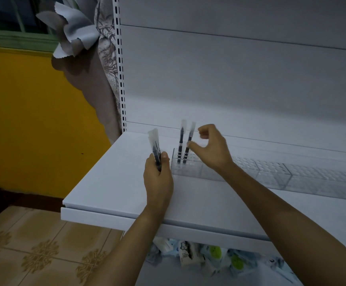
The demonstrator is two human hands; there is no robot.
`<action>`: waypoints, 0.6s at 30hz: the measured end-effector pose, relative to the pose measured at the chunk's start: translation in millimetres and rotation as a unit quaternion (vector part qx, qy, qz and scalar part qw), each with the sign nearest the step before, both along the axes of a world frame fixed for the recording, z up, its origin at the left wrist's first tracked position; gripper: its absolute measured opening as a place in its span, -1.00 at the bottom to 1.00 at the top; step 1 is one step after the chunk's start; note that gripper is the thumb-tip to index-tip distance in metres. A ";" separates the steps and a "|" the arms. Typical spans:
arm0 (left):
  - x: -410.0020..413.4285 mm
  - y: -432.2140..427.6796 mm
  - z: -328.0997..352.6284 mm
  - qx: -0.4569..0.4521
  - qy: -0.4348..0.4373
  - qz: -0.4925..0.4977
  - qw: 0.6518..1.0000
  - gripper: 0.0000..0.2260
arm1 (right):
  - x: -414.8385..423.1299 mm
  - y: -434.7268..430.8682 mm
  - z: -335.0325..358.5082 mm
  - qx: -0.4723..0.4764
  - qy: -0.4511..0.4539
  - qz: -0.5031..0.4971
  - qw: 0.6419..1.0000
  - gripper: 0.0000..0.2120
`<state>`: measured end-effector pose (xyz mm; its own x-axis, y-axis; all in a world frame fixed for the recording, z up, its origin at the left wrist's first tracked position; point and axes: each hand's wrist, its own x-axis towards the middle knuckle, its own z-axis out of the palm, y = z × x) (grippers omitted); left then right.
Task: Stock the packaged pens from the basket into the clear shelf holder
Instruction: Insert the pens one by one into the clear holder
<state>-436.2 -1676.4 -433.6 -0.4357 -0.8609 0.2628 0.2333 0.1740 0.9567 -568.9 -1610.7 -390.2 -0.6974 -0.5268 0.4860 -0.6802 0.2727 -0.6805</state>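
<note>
White flat shelf is seen w/ a long clear plastic holder full of little holes set on it, near the back. Two black pens in thin clear wrappers are stood up in holes at the holder's left end, side by side; the right one is tilted a bit. A small bunch of the same wrapped black pens is gripped in the L hand, just left of the holder. The R hand is held beside the tilted pen, thumb and curled fingers spread apart, nothing pinched; if the thumb touches the pen can't be told. No basket is seen.

Step in hand, prob.: pens are being put in one by one, 2 done, lots of holes left. Nxt, one pen should be pulled from the bunch w/ the R hand, lined up over an empty hole next to the others, & pushed straight down.
</note>
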 end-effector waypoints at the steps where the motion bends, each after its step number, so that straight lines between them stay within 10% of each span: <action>1: 1.3 -0.3 0.7 0.002 0.013 -0.013 1.000 -0.90 | 4.1 5.9 1.9 -0.052 0.018 -0.015 0.998 -0.67; 4: 6.4 0.0 2.9 -0.019 0.038 -0.127 0.991 -0.72 | 26.4 20.8 2.6 -0.156 -0.012 0.006 0.988 -0.84; 8: 11.2 3.4 6.0 -0.099 0.009 -0.246 0.964 -0.75 | 60.5 28.6 -2.6 -0.059 -0.235 0.183 0.953 -0.90; 18: 8.4 2.5 2.0 -0.096 -0.020 -0.225 0.969 -0.70 | 75.1 28.5 11.8 -0.107 -0.264 0.180 0.941 -0.79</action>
<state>-427.8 -1674.0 -431.7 -0.7690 -0.5183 0.3742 0.2898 0.2390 0.9268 -493.8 -1582.2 -378.5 -0.6659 -0.7050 0.2440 -0.2541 -0.0931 -0.9627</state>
